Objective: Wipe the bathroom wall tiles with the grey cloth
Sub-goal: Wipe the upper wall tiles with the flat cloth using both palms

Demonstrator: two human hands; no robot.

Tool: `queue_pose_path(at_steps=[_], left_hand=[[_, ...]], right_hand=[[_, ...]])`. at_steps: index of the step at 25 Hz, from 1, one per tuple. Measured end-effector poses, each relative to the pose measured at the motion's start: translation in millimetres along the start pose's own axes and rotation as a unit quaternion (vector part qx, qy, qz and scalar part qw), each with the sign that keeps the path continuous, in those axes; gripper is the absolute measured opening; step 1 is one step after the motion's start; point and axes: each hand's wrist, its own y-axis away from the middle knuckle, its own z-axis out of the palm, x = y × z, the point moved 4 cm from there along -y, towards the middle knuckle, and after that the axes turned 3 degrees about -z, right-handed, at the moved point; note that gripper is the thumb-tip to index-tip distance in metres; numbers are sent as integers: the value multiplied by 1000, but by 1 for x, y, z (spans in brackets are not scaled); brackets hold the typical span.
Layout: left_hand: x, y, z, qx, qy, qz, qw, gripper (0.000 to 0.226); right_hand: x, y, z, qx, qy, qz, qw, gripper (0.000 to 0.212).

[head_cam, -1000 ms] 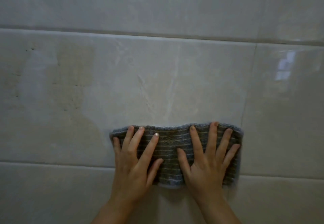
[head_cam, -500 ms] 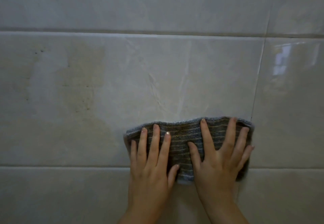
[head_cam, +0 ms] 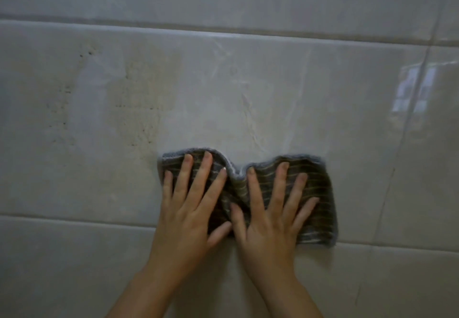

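Note:
A grey striped cloth (head_cam: 320, 193) lies flat against the glossy beige wall tiles (head_cam: 223, 94), just above a horizontal grout line. My left hand (head_cam: 191, 208) presses its left half with straight, spread fingers. On the right half my right hand (head_cam: 270, 213) presses the same way. The two thumbs nearly touch, and the cloth is bunched into a dip between the hands. Much of the cloth's middle is hidden under my palms.
A dull, speckled stain (head_cam: 139, 104) marks the tile to the upper left of the cloth. A vertical grout line (head_cam: 407, 128) runs down the wall to the right, beside a window reflection (head_cam: 412, 91). Horizontal grout lines (head_cam: 223, 30) cross above and below.
Both hands slid the cloth to the right along the tile, then drew closer together, so the cloth's top edge now buckles into a dip between them.

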Motion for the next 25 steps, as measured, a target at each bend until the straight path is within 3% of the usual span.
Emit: queue_pose_path(at_steps=[3, 6, 10, 12, 16, 20, 22, 25], left_hand=[[13, 22, 12, -18, -10, 20, 1000, 91], [29, 20, 12, -42, 17, 14, 999, 88], [32, -2, -15, -47, 184, -34, 981, 60], [26, -5, -24, -65, 235, -30, 969, 59], [13, -5, -30, -95, 277, -27, 956, 63], [20, -12, -38, -96, 340, -89, 931, 51], [28, -21, -48, -116, 396, -123, 902, 53], [38, -31, -64, -155, 492, -169, 840, 54]], right_hand=[[21, 18, 4, 3, 25, -29, 999, 68], [45, 12, -8, 5, 27, 14, 1000, 75], [19, -8, -18, -1, -62, 105, 993, 84], [11, -15, -18, -4, -71, 123, 990, 85], [16, -17, -23, -9, -118, 88, 989, 64], [3, -16, -53, -21, -231, 88, 969, 39], [-8, -23, -75, -35, -370, 166, 913, 36], [-13, -28, -93, -60, -558, 317, 765, 29]])
